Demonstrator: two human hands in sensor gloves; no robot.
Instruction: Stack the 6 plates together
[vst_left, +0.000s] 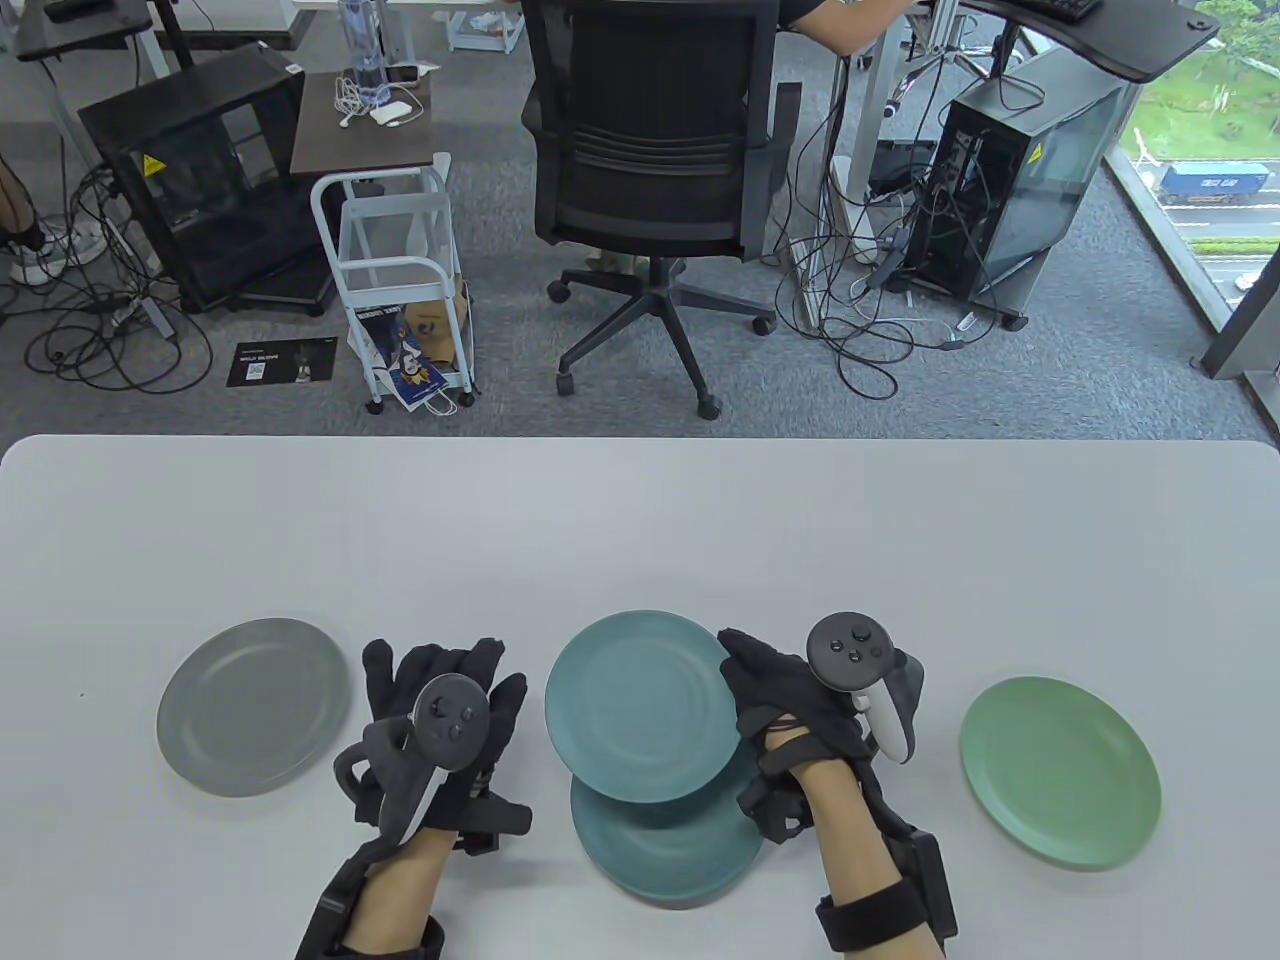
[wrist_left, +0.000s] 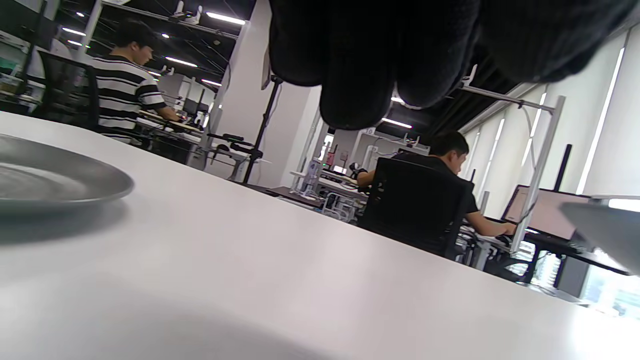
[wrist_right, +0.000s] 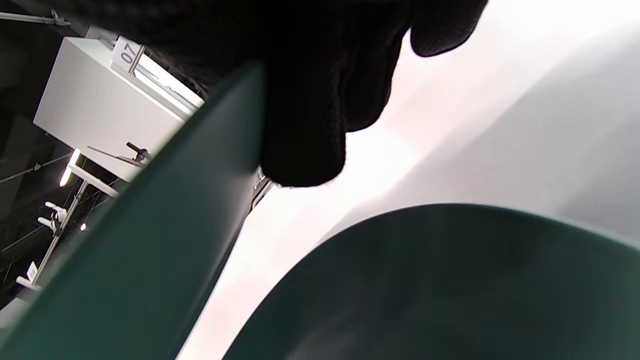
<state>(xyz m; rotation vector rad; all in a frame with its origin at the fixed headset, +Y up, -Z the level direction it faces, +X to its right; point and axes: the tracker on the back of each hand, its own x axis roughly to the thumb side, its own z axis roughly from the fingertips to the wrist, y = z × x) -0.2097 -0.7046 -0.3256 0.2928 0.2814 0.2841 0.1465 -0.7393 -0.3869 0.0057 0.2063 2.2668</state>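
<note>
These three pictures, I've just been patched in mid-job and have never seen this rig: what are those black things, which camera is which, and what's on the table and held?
No robot here: they are a person's two hands in black sensor gloves, each with a tracker strapped to its back that looks like a game controller.

The big picture looks down at the white table. The other two come from cameras on the wrists, set low and tilted, so dark fingers hang in from the top.

Four plates show on the table view. A grey plate lies at the left and a light green plate at the right. In the middle the right hand holds a teal plate by its right edge, above a second teal plate that lies flat. The right wrist view shows it tilted over the lower one.

The left hand holds nothing, fingers spread.
</note>
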